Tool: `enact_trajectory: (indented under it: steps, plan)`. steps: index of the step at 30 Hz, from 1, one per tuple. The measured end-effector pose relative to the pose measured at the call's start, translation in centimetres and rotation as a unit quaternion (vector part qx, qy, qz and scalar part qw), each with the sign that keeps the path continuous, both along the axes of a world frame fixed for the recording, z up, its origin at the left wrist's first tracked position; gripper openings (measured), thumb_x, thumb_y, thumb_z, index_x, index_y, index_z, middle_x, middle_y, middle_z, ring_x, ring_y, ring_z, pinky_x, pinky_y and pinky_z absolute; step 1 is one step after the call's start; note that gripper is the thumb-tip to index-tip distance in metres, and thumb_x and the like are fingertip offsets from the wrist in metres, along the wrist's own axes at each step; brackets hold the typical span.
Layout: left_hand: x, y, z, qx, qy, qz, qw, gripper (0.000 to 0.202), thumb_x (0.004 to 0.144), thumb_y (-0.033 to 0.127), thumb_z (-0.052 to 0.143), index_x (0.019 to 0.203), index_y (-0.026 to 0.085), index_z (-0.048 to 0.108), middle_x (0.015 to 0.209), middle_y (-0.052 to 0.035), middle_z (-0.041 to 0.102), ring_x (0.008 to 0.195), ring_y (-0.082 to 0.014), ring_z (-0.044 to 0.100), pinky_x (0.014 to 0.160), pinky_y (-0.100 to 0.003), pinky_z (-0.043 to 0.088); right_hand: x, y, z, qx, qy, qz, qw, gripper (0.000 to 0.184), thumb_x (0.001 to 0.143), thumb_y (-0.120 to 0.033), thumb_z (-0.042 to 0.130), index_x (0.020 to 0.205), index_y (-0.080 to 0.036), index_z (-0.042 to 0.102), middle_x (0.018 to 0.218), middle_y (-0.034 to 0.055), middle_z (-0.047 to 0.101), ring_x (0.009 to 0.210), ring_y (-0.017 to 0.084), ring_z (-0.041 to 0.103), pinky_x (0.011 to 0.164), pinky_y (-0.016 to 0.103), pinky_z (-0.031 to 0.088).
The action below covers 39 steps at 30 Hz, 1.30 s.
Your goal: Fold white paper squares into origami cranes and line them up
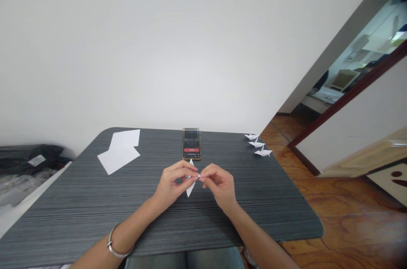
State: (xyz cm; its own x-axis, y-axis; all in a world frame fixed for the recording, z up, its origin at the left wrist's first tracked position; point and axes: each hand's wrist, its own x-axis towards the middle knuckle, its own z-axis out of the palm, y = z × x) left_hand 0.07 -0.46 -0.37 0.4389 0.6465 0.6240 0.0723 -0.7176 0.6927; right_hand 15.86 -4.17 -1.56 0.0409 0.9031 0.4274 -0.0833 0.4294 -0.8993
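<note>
A small folded white paper piece (pixel 190 190), likely the same paper as the finished cranes, is held up over the middle of the table. My left hand (pixel 174 182) pinches its body between thumb and fingers, and two pointed ends stick out above and below. My right hand (pixel 220 183) pinches the tip on the right side, its fingertips meeting those of the left. The fingers hide much of the folds. Just beyond the hands lies a phone (pixel 191 150) with a lit screen and a red bar.
Three white paper cranes (pixel 263 152) stand in a row at the table's far right. Two white paper sheets (pixel 119 156) overlap at the far left. The dark table (pixel 152 226) meets a white wall behind. Dark bags (pixel 28 159) sit left of the table.
</note>
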Motion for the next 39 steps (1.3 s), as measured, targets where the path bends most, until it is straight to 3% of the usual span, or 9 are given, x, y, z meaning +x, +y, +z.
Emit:
enact_trajectory:
  steps: [10, 20, 39]
  plan:
    - [0.09, -0.01, -0.06, 0.02, -0.002, 0.003, 1.0, 0.009, 0.075, 0.012, 0.058, 0.078, 0.015, 0.066, 0.083, -0.0074, 0.062, 0.068, -0.0117, 0.058, 0.053, -0.019, 0.047, -0.4, -0.41, 0.18, -0.003, -0.003, -0.041, 0.999, 0.004, 0.071, -0.019, 0.064, 0.069, -0.022, 0.067, 0.069, 0.0025, 0.061, 0.06, 0.015, 0.057, 0.048, 0.026, 0.05]
    - [0.11, -0.03, -0.11, 0.002, 0.003, 0.017, 1.0, 0.007, 0.075, 0.012, 0.058, 0.075, 0.014, 0.064, 0.083, -0.0072, 0.062, 0.067, -0.011, 0.058, 0.053, -0.019, 0.046, -0.57, -0.04, 0.21, -0.011, 0.035, -0.013, 0.999, 0.006, 0.07, -0.016, 0.066, 0.069, -0.022, 0.067, 0.07, 0.0009, 0.061, 0.057, 0.012, 0.056, 0.053, 0.026, 0.047]
    - [0.22, -0.27, 0.18, -0.004, -0.001, 0.008, 1.0, 0.007, 0.075, 0.014, 0.058, 0.072, 0.014, 0.064, 0.081, -0.0075, 0.063, 0.066, -0.0114, 0.058, 0.052, -0.019, 0.047, -0.25, 0.05, 0.27, -0.022, 0.027, -0.024, 0.999, 0.007, 0.067, -0.02, 0.068, 0.063, -0.019, 0.062, 0.062, 0.0004, 0.06, 0.057, 0.014, 0.055, 0.054, 0.027, 0.046]
